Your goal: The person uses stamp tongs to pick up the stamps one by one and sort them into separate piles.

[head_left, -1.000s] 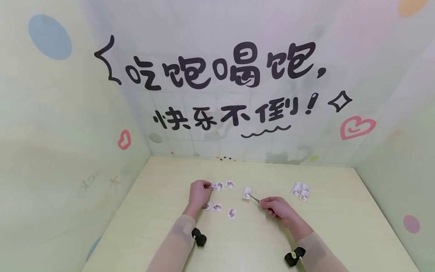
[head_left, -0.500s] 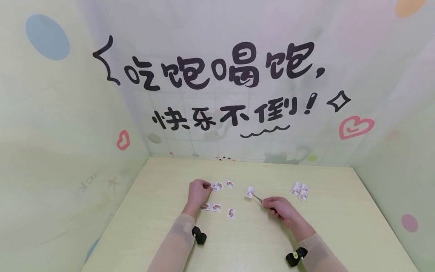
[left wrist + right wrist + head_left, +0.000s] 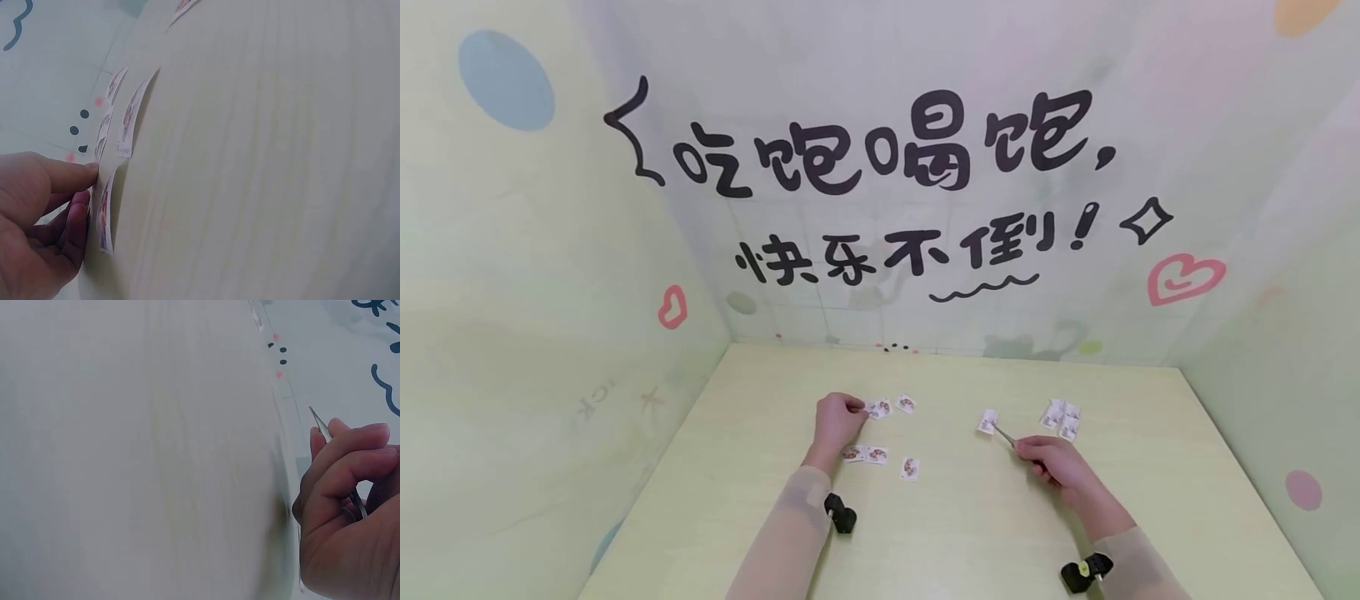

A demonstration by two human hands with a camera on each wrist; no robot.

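White card (image 3: 987, 422) at the tips of the metal tweezers (image 3: 1006, 436) has moved right versus half a second ago: it was close to the upper cards, now it's out over the gap, nearer the right-hand cluster (image 3: 1060, 418). Right hand (image 3: 1056, 462) travelled with it, fingers curled round the tweezers, pinching them behind the tips. Left hand (image 3: 838, 421) matches the earlier frame, fingertips at the left edge of the upper pair (image 3: 883, 407); wrist view is near edge-on, so can't tell if it's pinching a card or only touching. Upper single card (image 3: 906, 403), lower pair (image 3: 877, 455) and lower single card (image 3: 910, 468) haven't shifted on the pale wood table (image 3: 940, 533); cluster same. Lower pair sits just beside the left wrist. Readable text: backdrop (image 3: 865, 321) has black lettering, top line 吃饱喝饱, (image 3: 943, 158), second line 快乐不倒! (image 3: 917, 252), wavy underline (image 3: 985, 286) below its right end. Cards carry small coloured prints, too small to read. Left wall has faint letters (image 3: 598, 400), too washed out to quote.
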